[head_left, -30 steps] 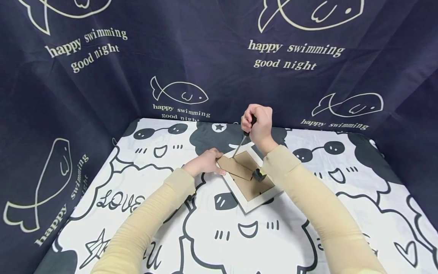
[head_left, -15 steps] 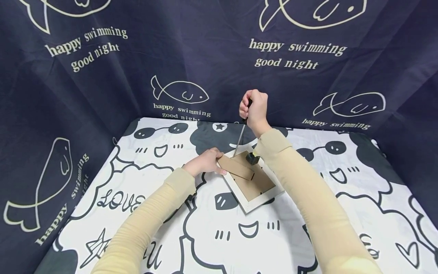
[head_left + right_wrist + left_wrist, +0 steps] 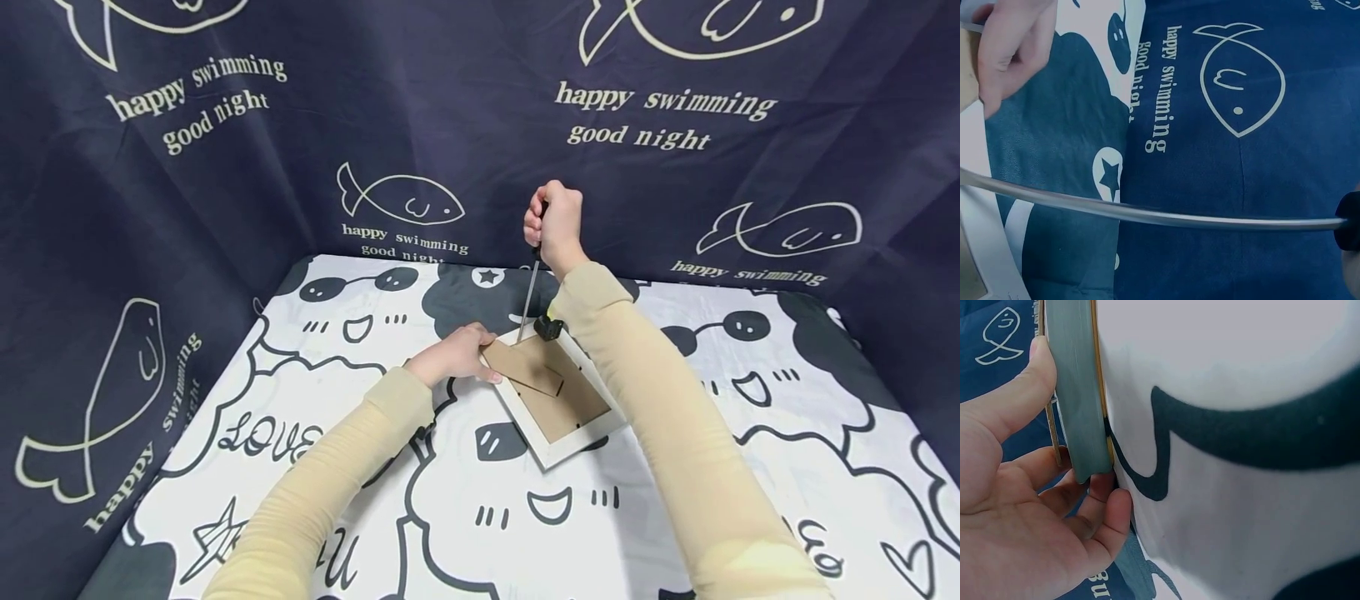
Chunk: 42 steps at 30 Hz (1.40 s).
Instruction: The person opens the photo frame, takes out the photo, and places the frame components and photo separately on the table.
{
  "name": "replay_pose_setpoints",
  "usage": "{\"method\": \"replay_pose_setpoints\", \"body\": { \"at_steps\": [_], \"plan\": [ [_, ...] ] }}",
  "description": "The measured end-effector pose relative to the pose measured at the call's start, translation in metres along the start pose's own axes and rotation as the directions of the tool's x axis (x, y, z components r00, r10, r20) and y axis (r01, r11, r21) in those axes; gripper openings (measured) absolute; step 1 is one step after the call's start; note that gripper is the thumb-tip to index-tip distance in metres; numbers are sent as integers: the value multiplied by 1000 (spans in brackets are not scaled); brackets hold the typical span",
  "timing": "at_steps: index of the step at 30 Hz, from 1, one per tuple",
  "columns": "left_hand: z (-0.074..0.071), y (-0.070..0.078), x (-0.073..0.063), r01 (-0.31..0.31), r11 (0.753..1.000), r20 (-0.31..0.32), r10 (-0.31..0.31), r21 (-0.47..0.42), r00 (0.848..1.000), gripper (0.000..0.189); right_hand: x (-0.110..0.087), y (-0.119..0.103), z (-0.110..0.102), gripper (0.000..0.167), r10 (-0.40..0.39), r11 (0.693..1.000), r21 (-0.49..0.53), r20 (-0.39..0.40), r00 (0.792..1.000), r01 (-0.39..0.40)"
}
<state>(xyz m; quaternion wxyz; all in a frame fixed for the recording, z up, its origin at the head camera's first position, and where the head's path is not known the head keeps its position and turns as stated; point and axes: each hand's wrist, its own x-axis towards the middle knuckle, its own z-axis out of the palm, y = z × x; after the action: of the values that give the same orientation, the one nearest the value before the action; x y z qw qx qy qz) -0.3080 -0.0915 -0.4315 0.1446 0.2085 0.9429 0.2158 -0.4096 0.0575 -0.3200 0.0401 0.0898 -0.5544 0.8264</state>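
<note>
A white picture frame (image 3: 553, 454) lies face down, its brown backing board (image 3: 577, 410) showing small dark tabs round the edge. A brown stand flap (image 3: 522, 367) slants across that board. My left hand (image 3: 457, 353) grips the frame's left corner; in the left wrist view its thumb is on the flap side and its fingers curl round the frame's edge (image 3: 1077, 394). Raised beyond the frame, my right hand (image 3: 557, 225) grips the black handle of a screwdriver (image 3: 528, 298). The long metal shaft (image 3: 1179, 219) slants down to the frame's far inner edge, its tip by the flap.
A white cloth with black cartoon prints (image 3: 525, 542) covers the table. Dark blue fabric (image 3: 480, 108) with fish and lettering hangs behind and at the sides. A small black wrist device (image 3: 549, 327) sits under my right wrist, over the frame's far side.
My right hand has risen and moved away toward the back fabric, so the screwdriver stands steeper, its tip still at the frame's far edge. My left hand and the frame stay put.
</note>
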Motion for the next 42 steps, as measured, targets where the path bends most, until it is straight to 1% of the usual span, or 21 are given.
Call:
{"method": "replay_pose_setpoints", "body": {
  "at_steps": [7, 14, 18, 20, 22, 24, 27, 29, 31, 33, 35, 37, 39, 42],
  "plan": [
    [-1, 3, 0, 4, 1000, 1, -4, 5, 1000, 78, 6, -2, -2, 34, 33, 999, 15, -39, 999, -33],
    [-2, 5, 2, 40, 999, 8, -40, 7, 999, 79, 7, -5, -8, 35, 71, 997, 27, -67, 995, -69],
    [0, 6, 3, 47, 999, 8, -47, -1, 999, 79, 3, -9, -15, 36, 92, 995, 49, -110, 990, -87],
    [1, 6, 3, 49, 999, 10, -49, -6, 999, 80, -1, -11, -21, 37, 92, 994, 69, -119, 989, -84],
    [2, 6, 4, 50, 999, 9, -50, -15, 999, 79, -7, -14, -27, 37, 85, 993, 94, -116, 990, -74],
    [2, 6, 4, 51, 998, 12, -50, -21, 999, 80, -14, -17, -32, 37, 73, 991, 116, -96, 993, -62],
    [2, 5, 3, 50, 998, 11, -50, -27, 999, 80, -28, -24, -39, 37, 31, 986, 164, -65, 997, -20],
    [2, 4, 3, 49, 998, 9, -49, -33, 999, 80, -38, -31, -42, 37, -21, 981, 192, -38, 999, 28],
    [3, 2, 3, 46, 998, 5, -46, -31, 999, 80, -47, -39, -44, 37, -82, 969, 233, -9, 997, 81],
    [4, 1, 4, 40, 999, -1, -40, -28, 999, 80, -56, -48, -46, 37, -146, 957, 259, 32, 989, 133],
    [5, 1, 4, 37, 999, -6, -37, -22, 999, 80, -64, -55, -49, 35, -211, 943, 278, 77, 975, 182],
    [6, 1, 3, 41, 999, -12, -41, -21, 999, 79, -71, -62, -52, 33, -269, 935, 271, 127, 955, 228],
    [6, 2, 2, 51, 998, -16, -52, -31, 999, 78, -78, -66, -55, 31, -329, 930, 233, 176, 928, 286],
    [8, 3, 1, 64, 997, -27, -65, -46, 998, 77, -87, -72, -60, 29, -386, 921, 148, 240, 891, 359]
  ]
}}
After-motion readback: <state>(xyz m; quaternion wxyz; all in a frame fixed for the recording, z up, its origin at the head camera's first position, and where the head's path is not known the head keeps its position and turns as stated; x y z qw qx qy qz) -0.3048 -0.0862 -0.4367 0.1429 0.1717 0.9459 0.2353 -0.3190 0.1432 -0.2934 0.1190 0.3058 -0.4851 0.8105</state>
